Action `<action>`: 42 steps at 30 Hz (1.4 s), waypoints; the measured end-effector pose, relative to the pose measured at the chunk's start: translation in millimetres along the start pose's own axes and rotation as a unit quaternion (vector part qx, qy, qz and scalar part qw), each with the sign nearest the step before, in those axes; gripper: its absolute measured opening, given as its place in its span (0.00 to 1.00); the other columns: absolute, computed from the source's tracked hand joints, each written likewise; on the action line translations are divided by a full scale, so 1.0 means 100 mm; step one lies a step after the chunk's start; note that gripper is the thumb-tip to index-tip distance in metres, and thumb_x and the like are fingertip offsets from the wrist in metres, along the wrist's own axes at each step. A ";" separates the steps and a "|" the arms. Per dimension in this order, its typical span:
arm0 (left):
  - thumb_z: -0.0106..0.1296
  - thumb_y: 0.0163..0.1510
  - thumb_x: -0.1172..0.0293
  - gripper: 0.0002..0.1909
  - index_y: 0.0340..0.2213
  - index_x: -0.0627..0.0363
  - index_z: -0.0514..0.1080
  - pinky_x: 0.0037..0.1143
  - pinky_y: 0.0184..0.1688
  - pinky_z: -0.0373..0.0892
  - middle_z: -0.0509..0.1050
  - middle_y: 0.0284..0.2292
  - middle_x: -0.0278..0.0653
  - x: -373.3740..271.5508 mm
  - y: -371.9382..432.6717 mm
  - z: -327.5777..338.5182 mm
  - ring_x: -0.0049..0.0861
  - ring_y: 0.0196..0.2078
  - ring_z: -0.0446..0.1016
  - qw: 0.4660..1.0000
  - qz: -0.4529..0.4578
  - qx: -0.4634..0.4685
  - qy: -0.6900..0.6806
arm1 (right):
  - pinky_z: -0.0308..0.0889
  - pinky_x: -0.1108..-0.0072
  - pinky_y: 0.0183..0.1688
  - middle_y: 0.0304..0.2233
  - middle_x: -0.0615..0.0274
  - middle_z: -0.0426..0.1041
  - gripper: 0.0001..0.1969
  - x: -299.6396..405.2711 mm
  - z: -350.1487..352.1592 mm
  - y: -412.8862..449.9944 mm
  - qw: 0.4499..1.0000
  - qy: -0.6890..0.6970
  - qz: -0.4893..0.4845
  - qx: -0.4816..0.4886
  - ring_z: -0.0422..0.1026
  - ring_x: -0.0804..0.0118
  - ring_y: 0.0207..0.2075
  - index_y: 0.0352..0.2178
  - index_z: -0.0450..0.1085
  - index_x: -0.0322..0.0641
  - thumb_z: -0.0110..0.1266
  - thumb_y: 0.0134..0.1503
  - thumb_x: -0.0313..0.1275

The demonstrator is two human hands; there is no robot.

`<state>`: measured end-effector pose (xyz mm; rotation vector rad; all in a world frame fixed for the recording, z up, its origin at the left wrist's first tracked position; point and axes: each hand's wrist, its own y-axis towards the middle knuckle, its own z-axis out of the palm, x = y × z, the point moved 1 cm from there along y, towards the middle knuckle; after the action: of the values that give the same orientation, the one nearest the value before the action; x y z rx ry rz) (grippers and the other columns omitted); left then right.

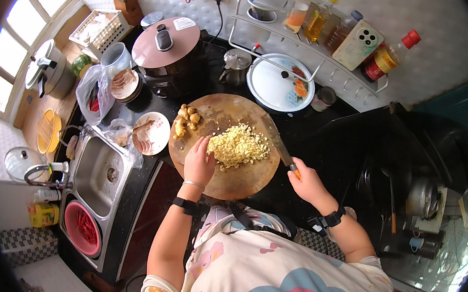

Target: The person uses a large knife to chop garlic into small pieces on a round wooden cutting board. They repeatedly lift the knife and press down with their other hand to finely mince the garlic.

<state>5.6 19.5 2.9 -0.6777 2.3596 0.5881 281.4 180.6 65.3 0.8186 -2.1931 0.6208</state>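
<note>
A heap of finely chopped pale-yellow pieces (pixel 240 146) lies in the middle of a round wooden chopping board (pixel 233 186). My left hand (pixel 198 161) is over the board's left part, thumb apart from the fingers, its fingertips at the heap's left edge and nothing held. My right hand (pixel 308 181) grips the wooden handle of a kitchen knife (pixel 281 145). The blade points away from me along the board's right rim, apart from the heap. Unpeeled ginger root (pixel 186 119) rests at the board's far left.
Left of the board are a patterned plate (pixel 151 133) and a steel sink (pixel 95 180), with red peppers in a pink basket (pixel 71 229). Behind stand an electric cooker (pixel 169 63) and a lidded enamel basin (pixel 274 85). A wall rack (pixel 282 31) holds bottles and a phone (pixel 358 47).
</note>
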 end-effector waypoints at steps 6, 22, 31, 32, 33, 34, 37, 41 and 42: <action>0.56 0.48 0.73 0.23 0.48 0.60 0.67 0.37 0.51 0.67 0.69 0.50 0.51 -0.01 0.01 0.12 0.50 0.50 0.69 0.998 0.044 0.048 0.013 | 0.70 0.58 0.32 0.29 0.37 0.74 0.19 -0.10 0.41 -0.13 0.989 -0.079 0.069 -0.102 0.74 0.37 0.33 0.49 0.62 0.33 0.50 0.57 0.31; 0.56 0.48 0.71 0.28 0.52 0.59 0.63 0.37 0.53 0.64 0.67 0.51 0.51 0.28 -0.07 -0.13 0.47 0.51 0.67 0.997 0.061 0.054 0.008 | 0.69 0.63 0.29 0.26 0.40 0.73 0.18 0.49 0.73 -0.10 0.996 0.030 -0.012 -0.083 0.74 0.41 0.30 0.45 0.65 0.32 0.53 0.55 0.30; 0.56 0.48 0.71 0.31 0.54 0.59 0.61 0.37 0.54 0.63 0.66 0.53 0.51 0.17 -0.17 -0.29 0.47 0.53 0.66 0.998 0.041 0.006 0.037 | 0.70 0.66 0.28 0.27 0.49 0.76 0.16 0.34 0.24 -0.11 0.992 -0.096 -0.078 -0.033 0.75 0.48 0.28 0.42 0.70 0.42 0.57 0.53 0.35; 0.57 0.48 0.70 0.32 0.55 0.59 0.61 0.37 0.55 0.63 0.65 0.53 0.50 0.12 -0.19 -0.33 0.47 0.53 0.65 0.997 0.059 -0.019 0.035 | 0.70 0.67 0.28 0.26 0.52 0.76 0.14 0.34 0.16 -0.10 0.983 -0.123 -0.134 0.008 0.75 0.51 0.27 0.41 0.72 0.44 0.57 0.53 0.35; 0.57 0.47 0.70 0.33 0.55 0.59 0.61 0.37 0.55 0.63 0.65 0.53 0.50 0.04 -0.19 -0.38 0.46 0.53 0.65 0.995 0.079 -0.043 0.033 | 0.70 0.69 0.27 0.26 0.55 0.76 0.13 0.39 0.09 -0.08 0.970 -0.149 -0.187 0.046 0.75 0.54 0.26 0.40 0.73 0.47 0.57 0.53 0.36; 0.58 0.46 0.68 0.32 0.54 0.59 0.62 0.37 0.54 0.63 0.66 0.52 0.50 -0.06 -0.19 -0.44 0.45 0.53 0.67 0.992 0.113 -0.049 0.025 | 0.69 0.70 0.25 0.24 0.60 0.75 0.12 0.44 0.03 -0.06 0.960 -0.193 -0.184 0.080 0.75 0.58 0.24 0.39 0.74 0.51 0.56 0.52 0.37; 0.58 0.44 0.68 0.31 0.51 0.59 0.65 0.36 0.53 0.65 0.68 0.50 0.49 -0.25 -0.22 -0.56 0.46 0.51 0.68 0.974 0.204 0.094 0.019 | 0.68 0.69 0.24 0.22 0.60 0.74 0.13 0.43 -0.03 0.13 0.928 -0.246 -0.247 0.130 0.74 0.57 0.23 0.39 0.74 0.52 0.56 0.52 0.38; 0.56 0.45 0.62 0.27 0.48 0.57 0.67 0.34 0.45 0.69 0.71 0.46 0.47 -0.43 -0.31 -0.50 0.42 0.43 0.73 0.960 0.214 0.167 0.072 | 0.68 0.68 0.24 0.20 0.61 0.73 0.10 0.53 -0.05 0.39 0.886 -0.289 -0.312 0.185 0.74 0.57 0.23 0.34 0.70 0.50 0.56 0.50 0.36; 0.55 0.48 0.60 0.20 0.42 0.56 0.70 0.33 0.40 0.71 0.74 0.40 0.46 -0.45 -0.32 -0.42 0.40 0.38 0.76 0.960 0.186 0.165 0.128 | 0.68 0.68 0.24 0.20 0.61 0.73 0.10 0.54 -0.02 0.44 0.885 -0.288 -0.315 0.187 0.74 0.57 0.23 0.34 0.70 0.50 0.56 0.50 0.36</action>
<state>37.1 -13.7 55.2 -0.1650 2.7667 0.2550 221.8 192.0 99.1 2.0346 -2.1079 0.5045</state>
